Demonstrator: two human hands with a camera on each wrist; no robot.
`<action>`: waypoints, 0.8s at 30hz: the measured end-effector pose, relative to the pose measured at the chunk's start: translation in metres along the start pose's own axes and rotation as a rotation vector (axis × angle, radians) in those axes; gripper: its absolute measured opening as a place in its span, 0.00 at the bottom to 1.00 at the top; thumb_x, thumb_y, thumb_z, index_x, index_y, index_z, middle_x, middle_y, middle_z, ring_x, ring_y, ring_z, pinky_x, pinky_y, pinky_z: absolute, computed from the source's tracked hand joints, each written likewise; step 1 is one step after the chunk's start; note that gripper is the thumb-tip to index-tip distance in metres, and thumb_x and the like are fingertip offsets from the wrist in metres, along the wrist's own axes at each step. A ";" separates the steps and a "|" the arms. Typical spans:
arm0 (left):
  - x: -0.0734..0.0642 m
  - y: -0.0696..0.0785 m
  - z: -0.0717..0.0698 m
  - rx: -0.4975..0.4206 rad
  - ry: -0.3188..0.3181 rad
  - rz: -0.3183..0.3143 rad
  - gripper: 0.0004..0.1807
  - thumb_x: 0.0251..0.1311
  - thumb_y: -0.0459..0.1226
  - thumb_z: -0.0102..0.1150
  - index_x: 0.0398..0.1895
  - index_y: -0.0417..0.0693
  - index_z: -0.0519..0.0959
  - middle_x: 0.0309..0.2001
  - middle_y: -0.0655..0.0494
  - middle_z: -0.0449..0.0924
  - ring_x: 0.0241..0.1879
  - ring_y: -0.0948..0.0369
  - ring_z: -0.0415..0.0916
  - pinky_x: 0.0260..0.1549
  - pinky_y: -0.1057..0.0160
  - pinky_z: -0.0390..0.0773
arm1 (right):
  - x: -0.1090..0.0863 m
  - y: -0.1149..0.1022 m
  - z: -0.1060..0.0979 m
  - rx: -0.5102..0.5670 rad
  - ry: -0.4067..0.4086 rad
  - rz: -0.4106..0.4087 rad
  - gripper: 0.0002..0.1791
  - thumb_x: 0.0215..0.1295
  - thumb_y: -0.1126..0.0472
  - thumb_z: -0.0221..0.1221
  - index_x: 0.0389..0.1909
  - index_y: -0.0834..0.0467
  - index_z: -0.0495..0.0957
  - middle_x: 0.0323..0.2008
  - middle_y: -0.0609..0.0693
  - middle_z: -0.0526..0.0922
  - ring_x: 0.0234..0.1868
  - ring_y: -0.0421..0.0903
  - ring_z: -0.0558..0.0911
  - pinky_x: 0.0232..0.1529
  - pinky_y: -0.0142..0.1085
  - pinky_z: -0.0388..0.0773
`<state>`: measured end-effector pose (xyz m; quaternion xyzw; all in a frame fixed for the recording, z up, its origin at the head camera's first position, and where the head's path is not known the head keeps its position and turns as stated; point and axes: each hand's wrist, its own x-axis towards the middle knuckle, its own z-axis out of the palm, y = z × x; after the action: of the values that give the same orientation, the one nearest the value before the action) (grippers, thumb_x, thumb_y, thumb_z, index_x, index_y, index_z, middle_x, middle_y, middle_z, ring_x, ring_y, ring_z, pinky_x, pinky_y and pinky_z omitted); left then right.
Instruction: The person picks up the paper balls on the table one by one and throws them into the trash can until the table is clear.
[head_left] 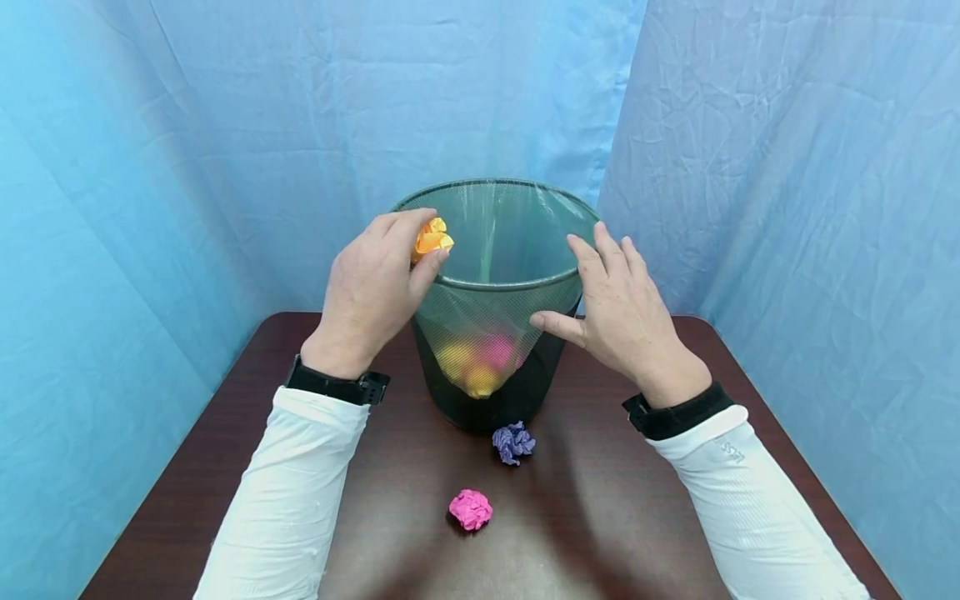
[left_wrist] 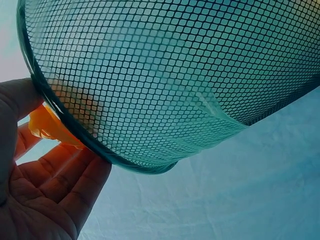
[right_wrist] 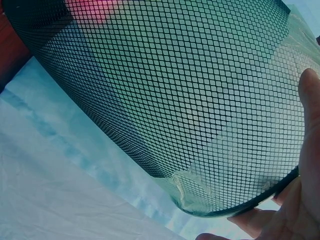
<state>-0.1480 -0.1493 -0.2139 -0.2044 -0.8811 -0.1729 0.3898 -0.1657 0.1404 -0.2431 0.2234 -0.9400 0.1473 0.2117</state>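
My left hand (head_left: 378,279) pinches a crumpled orange paper ball (head_left: 432,238) between thumb and fingers at the left rim of a mesh wastebasket (head_left: 504,286). In the left wrist view, part of the orange paper ball (left_wrist: 50,125) shows between the hand (left_wrist: 55,187) and the dark rim. On the other side, my right hand (head_left: 622,308) is at the basket's right rim, fingers spread and thumb apart. The right wrist view has the right thumb (right_wrist: 311,97) in front of the mesh. Yellow and pink paper balls (head_left: 480,362) show through the basket's front wall.
A purple paper ball (head_left: 513,442) lies by the basket's base, and a pink paper ball (head_left: 471,509) is nearer the front of the brown table (head_left: 397,517). A greenish clear liner (head_left: 487,221) lines the basket. Blue cloth (head_left: 300,125) hangs behind and at both sides.
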 end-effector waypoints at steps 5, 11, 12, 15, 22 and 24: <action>0.000 0.000 0.000 0.002 -0.013 -0.005 0.27 0.65 0.50 0.57 0.63 0.47 0.75 0.56 0.48 0.79 0.52 0.55 0.75 0.44 0.53 0.81 | 0.000 0.000 0.000 0.002 -0.009 0.009 0.60 0.52 0.21 0.53 0.78 0.53 0.49 0.78 0.61 0.44 0.74 0.69 0.46 0.68 0.65 0.50; 0.000 0.000 0.001 0.006 -0.008 -0.002 0.28 0.64 0.50 0.58 0.64 0.48 0.74 0.57 0.48 0.79 0.52 0.55 0.75 0.44 0.53 0.81 | -0.001 0.000 0.000 0.002 -0.013 0.015 0.60 0.52 0.21 0.52 0.78 0.53 0.49 0.78 0.60 0.43 0.74 0.70 0.46 0.68 0.66 0.50; 0.000 0.000 0.001 0.006 -0.007 -0.002 0.28 0.64 0.50 0.58 0.64 0.48 0.74 0.57 0.48 0.78 0.52 0.55 0.75 0.44 0.53 0.81 | -0.001 0.000 0.000 0.000 -0.012 0.014 0.60 0.52 0.21 0.52 0.78 0.53 0.49 0.78 0.60 0.43 0.73 0.70 0.46 0.68 0.66 0.51; 0.001 0.000 0.001 0.007 -0.005 -0.001 0.29 0.65 0.50 0.57 0.65 0.49 0.73 0.58 0.48 0.78 0.53 0.55 0.75 0.44 0.52 0.81 | -0.001 0.001 0.000 -0.002 -0.010 0.016 0.60 0.52 0.21 0.52 0.78 0.53 0.49 0.78 0.60 0.44 0.73 0.70 0.46 0.68 0.66 0.51; 0.000 -0.001 0.001 0.002 -0.009 0.010 0.31 0.65 0.51 0.57 0.68 0.49 0.70 0.60 0.47 0.77 0.56 0.54 0.75 0.43 0.50 0.81 | -0.003 0.000 -0.001 -0.003 -0.009 0.021 0.60 0.52 0.21 0.52 0.78 0.53 0.49 0.78 0.60 0.43 0.73 0.70 0.46 0.67 0.66 0.51; -0.001 -0.002 0.000 0.004 -0.014 0.008 0.31 0.65 0.50 0.57 0.68 0.49 0.70 0.61 0.47 0.77 0.56 0.54 0.75 0.43 0.49 0.81 | -0.002 0.000 -0.001 -0.004 -0.010 0.018 0.60 0.52 0.21 0.52 0.78 0.53 0.49 0.78 0.60 0.43 0.74 0.69 0.46 0.68 0.65 0.51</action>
<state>-0.1482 -0.1511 -0.2149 -0.2083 -0.8833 -0.1681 0.3849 -0.1634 0.1412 -0.2436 0.2151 -0.9434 0.1461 0.2060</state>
